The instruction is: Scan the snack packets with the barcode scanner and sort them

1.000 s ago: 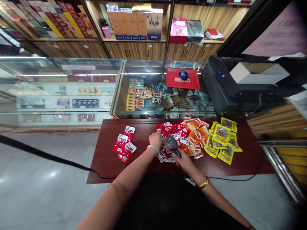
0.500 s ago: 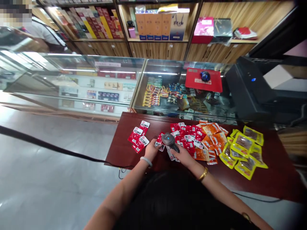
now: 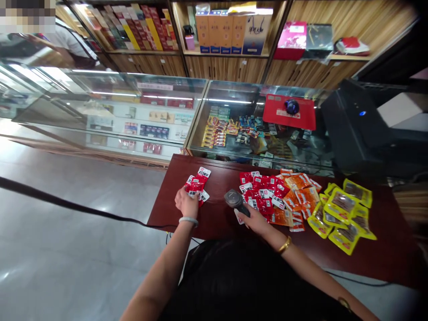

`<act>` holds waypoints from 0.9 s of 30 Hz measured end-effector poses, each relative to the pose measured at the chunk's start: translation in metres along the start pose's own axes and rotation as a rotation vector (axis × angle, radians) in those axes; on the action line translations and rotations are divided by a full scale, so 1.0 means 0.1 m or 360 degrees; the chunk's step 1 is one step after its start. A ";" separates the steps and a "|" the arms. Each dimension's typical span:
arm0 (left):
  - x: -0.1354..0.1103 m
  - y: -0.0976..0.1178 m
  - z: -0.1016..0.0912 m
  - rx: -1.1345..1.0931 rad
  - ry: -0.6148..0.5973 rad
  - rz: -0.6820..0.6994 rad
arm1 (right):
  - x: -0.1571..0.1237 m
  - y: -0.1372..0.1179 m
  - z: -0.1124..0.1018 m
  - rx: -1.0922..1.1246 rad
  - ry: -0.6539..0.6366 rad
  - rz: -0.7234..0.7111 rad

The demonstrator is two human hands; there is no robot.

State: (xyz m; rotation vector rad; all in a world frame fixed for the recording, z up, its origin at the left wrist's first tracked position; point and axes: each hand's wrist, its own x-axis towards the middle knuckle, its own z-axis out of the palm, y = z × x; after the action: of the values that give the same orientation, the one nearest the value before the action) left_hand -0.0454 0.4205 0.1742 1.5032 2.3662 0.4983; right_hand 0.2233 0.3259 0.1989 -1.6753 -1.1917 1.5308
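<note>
My right hand (image 3: 256,219) is wrapped round the handle of a dark handheld barcode scanner (image 3: 233,199), its head pointing left above the brown table. At the left, my left hand (image 3: 187,203) has its fingers closed on the lower edge of a red snack packet (image 3: 198,182), lying over a small pile of similar red-and-white packets. Part of that packet is hidden by my fingers. Right of the scanner lies a larger heap of red snack packets (image 3: 264,206), overlapping orange packets (image 3: 306,196). Farther right are several yellow packets (image 3: 340,203) with brown contents.
The dark brown table (image 3: 220,223) stands against a glass display counter (image 3: 200,116). On the glass lie a red mat (image 3: 272,113) and a computer mouse (image 3: 292,106). A black machine (image 3: 347,129) stands at right. A black cable (image 3: 100,211) crosses at left. Another person (image 3: 68,42) is at far left.
My left hand has moved left from beside the scanner to the small pile, carrying a red packet there. My right hand still holds the scanner in nearly the same place. The view has shifted slightly.
</note>
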 end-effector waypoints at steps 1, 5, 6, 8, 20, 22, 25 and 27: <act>-0.01 0.08 0.01 0.0057 0.0047 0.0095 | -0.01 0.01 -0.04 0.0003 0.0058 -0.0004; -0.21 0.52 0.21 0.0104 -0.0454 0.0608 | -0.08 0.03 -0.23 0.0060 0.0263 0.0048; -0.28 0.64 0.30 0.0111 -0.0616 0.0710 | -0.11 0.04 -0.27 0.0090 0.0300 0.0079; -0.42 0.87 0.47 0.0137 -0.0851 0.0843 | -0.16 0.05 -0.32 0.0147 0.0347 0.0133; -0.38 0.95 0.82 -0.0250 -0.1238 0.0408 | -0.29 0.10 -0.35 0.0254 0.0407 0.0152; -0.30 0.78 0.75 -0.0353 -0.1187 0.0293 | -0.27 0.11 -0.34 0.0223 0.0413 0.0133; -0.25 0.59 0.60 -0.0314 -0.1051 0.0245 | -0.23 0.11 -0.29 0.0172 0.0397 0.0121; -0.28 0.52 0.52 -0.0217 -0.1013 0.0297 | -0.20 0.09 -0.24 0.0138 0.0370 0.0131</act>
State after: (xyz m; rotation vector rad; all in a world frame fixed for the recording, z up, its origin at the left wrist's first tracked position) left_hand 0.0304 0.4228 0.1522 1.5385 1.6846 0.1726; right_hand 0.2498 0.3077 0.2046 -1.8062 -0.9337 1.3702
